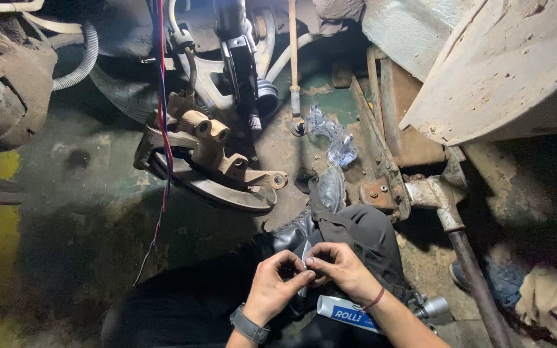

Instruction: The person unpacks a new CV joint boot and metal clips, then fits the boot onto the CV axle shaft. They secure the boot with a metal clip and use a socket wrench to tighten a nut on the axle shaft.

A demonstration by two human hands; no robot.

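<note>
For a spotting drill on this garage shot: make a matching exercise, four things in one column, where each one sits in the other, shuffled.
Things:
1. blue and white tube
2. wristwatch
3. crumpled clear plastic
4. rusty steering knuckle

Places:
A. on the left hand's wrist
B. on the floor above the boot
C. on the lap, under the right hand's forearm
D. left of centre, beside the red and blue wires

Pairs: 1-C, 2-A, 3-B, 4-D
</note>
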